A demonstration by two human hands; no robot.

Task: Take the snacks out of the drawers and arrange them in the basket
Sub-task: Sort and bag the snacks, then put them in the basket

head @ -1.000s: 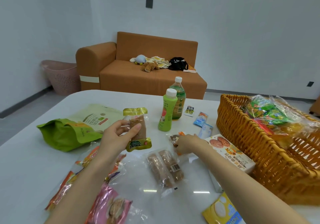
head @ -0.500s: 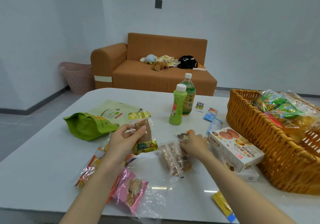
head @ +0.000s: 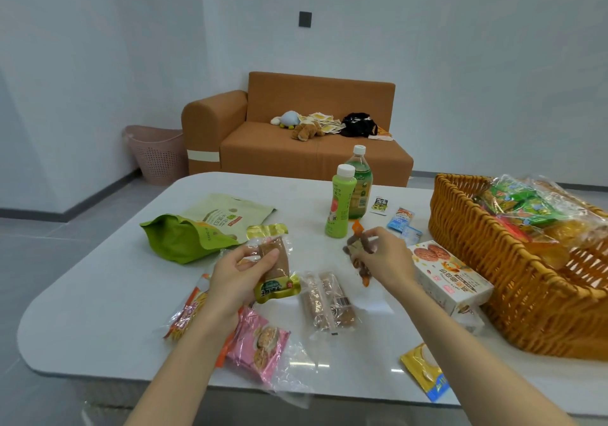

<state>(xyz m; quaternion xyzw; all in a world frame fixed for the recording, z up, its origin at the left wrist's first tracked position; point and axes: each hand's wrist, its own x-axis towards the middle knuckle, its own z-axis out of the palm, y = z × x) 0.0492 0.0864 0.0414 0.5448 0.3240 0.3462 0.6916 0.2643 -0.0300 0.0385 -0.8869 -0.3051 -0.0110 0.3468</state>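
My left hand (head: 235,276) grips a clear packet with a brown cake and yellow-green ends (head: 274,267), held just above the white table (head: 98,294). Lifted off the table, a small orange-tipped snack packet (head: 357,251) is pinched in my right hand (head: 383,258). The wicker basket (head: 493,261) stands at the right, holding several crinkly snack bags (head: 523,207). A clear pack of brown bars (head: 327,302) lies between my hands. A pink biscuit packet (head: 260,346) and an orange-striped packet (head: 186,314) lie under my left forearm.
A cookie box (head: 450,276) lies against the basket's front. Two green bottles (head: 340,205) stand mid-table beside small sachets (head: 399,225). A green pouch (head: 194,231) lies at the left, a yellow packet (head: 426,373) near the front edge. Sofa and pink bin stand beyond.
My right hand has lifted the small orange-tipped packet off the table, where it was reaching a second ago. My left hand keeps hold of the cake packet.
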